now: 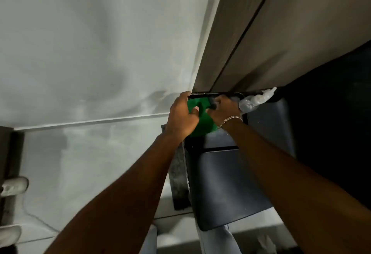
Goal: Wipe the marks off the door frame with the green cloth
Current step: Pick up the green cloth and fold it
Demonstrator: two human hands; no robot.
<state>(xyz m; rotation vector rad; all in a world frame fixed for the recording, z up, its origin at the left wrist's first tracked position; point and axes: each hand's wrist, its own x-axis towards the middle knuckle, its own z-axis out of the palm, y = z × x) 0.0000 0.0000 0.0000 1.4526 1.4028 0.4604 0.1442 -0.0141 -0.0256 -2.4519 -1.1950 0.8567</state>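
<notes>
The green cloth [202,122] is bunched between both hands, low in front of the grey-brown door frame [226,38]. My left hand [181,116] grips its left side, thumb pressed onto the fabric. Fingers curled, my right hand [225,111], with a chain bracelet at the wrist, grips the right side. A small dark object sits at those fingertips; I cannot tell what it is. The cloth hangs just below the frame's lower end, not touching it. No marks on the frame are plain to see.
A clear plastic bottle [254,101] lies just right of my right hand. Below the hands stands a dark chair [224,189] with its top bar [210,94] at finger level. White wall [100,53] on the left, white shoes [14,186] at the far left.
</notes>
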